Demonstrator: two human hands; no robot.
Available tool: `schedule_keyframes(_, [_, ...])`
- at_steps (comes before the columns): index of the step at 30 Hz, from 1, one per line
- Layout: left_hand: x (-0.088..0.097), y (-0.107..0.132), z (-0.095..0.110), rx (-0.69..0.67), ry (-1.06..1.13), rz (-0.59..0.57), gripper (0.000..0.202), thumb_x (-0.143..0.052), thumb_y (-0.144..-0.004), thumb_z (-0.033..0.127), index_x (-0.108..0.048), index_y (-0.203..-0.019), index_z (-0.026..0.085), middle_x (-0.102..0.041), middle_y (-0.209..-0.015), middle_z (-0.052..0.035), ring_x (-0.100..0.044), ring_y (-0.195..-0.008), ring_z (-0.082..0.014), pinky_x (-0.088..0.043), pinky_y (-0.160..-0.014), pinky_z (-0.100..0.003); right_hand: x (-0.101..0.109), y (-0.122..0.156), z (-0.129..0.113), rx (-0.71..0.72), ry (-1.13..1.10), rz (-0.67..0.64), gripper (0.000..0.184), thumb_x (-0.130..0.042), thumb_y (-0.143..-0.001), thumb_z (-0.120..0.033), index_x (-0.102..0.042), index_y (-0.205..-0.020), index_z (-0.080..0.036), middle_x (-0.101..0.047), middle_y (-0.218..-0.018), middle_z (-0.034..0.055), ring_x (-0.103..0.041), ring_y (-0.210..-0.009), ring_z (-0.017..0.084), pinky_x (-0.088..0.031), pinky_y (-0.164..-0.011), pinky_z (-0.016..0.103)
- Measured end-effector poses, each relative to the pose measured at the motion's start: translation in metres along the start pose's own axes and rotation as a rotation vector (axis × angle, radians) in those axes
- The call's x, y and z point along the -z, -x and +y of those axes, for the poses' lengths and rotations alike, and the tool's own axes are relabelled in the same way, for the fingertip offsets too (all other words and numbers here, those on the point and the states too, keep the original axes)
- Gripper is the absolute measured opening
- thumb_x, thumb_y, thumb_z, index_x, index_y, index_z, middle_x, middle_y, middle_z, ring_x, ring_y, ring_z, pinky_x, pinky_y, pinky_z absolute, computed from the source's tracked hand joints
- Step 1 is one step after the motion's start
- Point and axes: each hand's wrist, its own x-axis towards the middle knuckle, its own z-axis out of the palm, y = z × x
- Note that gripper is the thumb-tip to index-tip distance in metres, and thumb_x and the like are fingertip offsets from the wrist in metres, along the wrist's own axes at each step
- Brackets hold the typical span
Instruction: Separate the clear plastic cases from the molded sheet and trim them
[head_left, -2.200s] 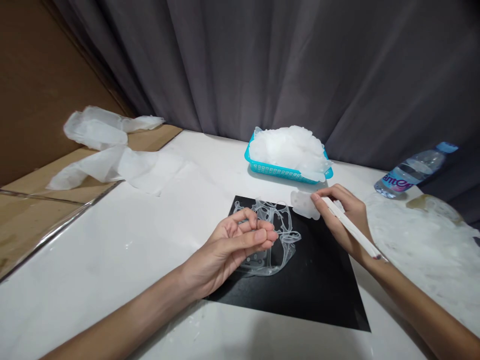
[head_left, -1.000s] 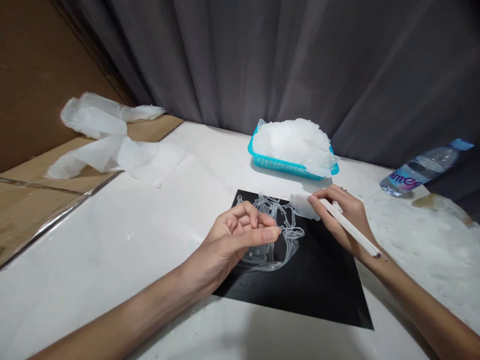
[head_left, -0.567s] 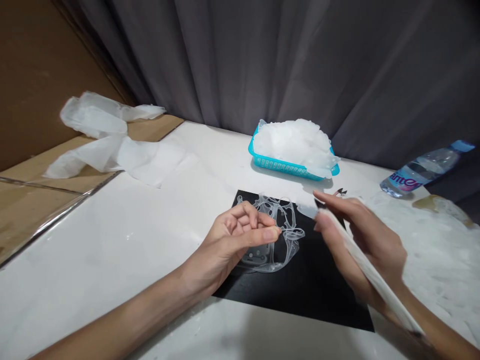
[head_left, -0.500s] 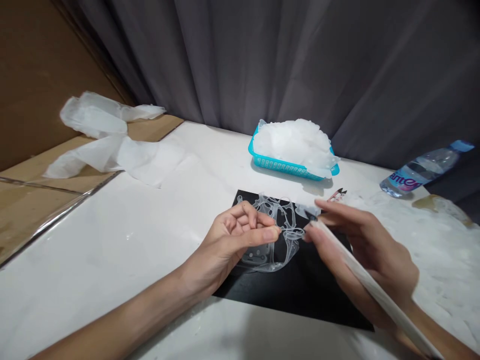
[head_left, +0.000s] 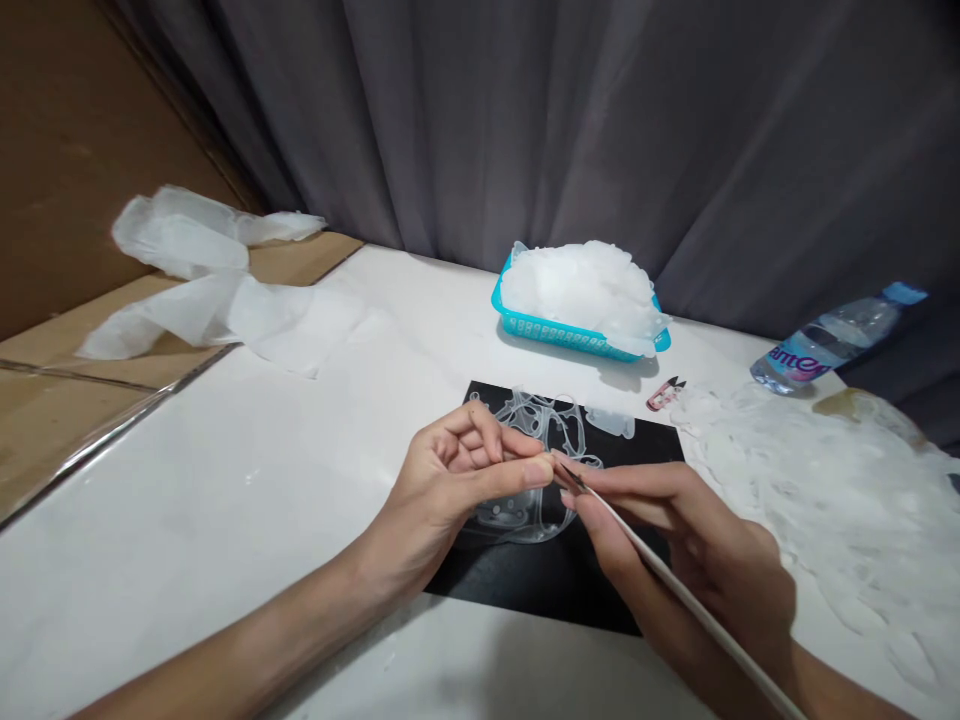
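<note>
My left hand (head_left: 480,460) is closed in a pinch, thumb against forefinger, on the edge of a clear, flexible plastic piece (head_left: 551,525) with cut-out loops and rounded outlines. My right hand (head_left: 697,530) is closed around a long, flat white tool with a dark pointed tip, which looks like tweezers (head_left: 675,585). The tip meets the left fingertips, and what lies between them is too small to make out. Beneath both hands lies a black mat (head_left: 525,590). A small translucent piece (head_left: 611,422) rests on its far part.
A turquoise basket (head_left: 559,335) heaped with white translucent pieces stands at the back. A pink patterned item with black tips (head_left: 665,393) lies before it. At right are a water bottle (head_left: 829,345) and spread translucent pieces (head_left: 840,500). Crumpled white sheets (head_left: 217,290) lie over cardboard (head_left: 45,410) at left.
My right hand has moved left and inward, bringing the tool's tip to my left fingertips. The left hand still pinches in nearly the same place. The pink patterned item is now uncovered.
</note>
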Motion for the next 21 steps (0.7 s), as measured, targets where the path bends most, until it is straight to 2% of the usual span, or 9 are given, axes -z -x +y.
schedule_keyframes(7, [0.004,0.002,-0.004,-0.104,-0.115,0.026,0.034,-0.09,-0.074,0.008,-0.058,-0.068,0.017,-0.08,-0.081,0.0024,-0.08,-0.077,-0.0137,-0.063,-0.072,-0.018,-0.006,0.002,0.002,-0.077,-0.152,0.041,0.016,-0.068,-0.094,-0.017,-0.068,-0.108,-0.024,-0.083,-0.103,0.0045,-0.082,-0.082,0.021,-0.069,-0.076,0.025])
schedule_keyframes(15, [0.001,0.004,-0.005,-0.147,-0.234,0.082,0.034,-0.092,-0.072,0.013,-0.059,-0.067,0.018,-0.08,-0.08,0.0007,-0.079,-0.074,-0.0154,-0.064,-0.072,-0.022,-0.007,0.007,0.011,0.006,-0.12,-0.018,0.034,-0.067,-0.092,-0.009,-0.067,-0.12,-0.028,-0.08,-0.114,0.0014,-0.08,-0.096,0.018,-0.066,-0.089,0.025])
schedule_keyframes(21, [0.0,0.004,-0.005,-0.169,-0.255,0.111,0.034,-0.093,-0.07,0.013,-0.06,-0.065,0.018,-0.08,-0.08,-0.0009,-0.079,-0.073,-0.0172,-0.066,-0.072,-0.025,-0.01,0.009,0.015,-0.017,-0.137,-0.002,0.033,-0.067,-0.092,-0.01,-0.067,-0.12,-0.027,-0.079,-0.115,0.0031,-0.08,-0.098,0.019,-0.067,-0.091,0.029])
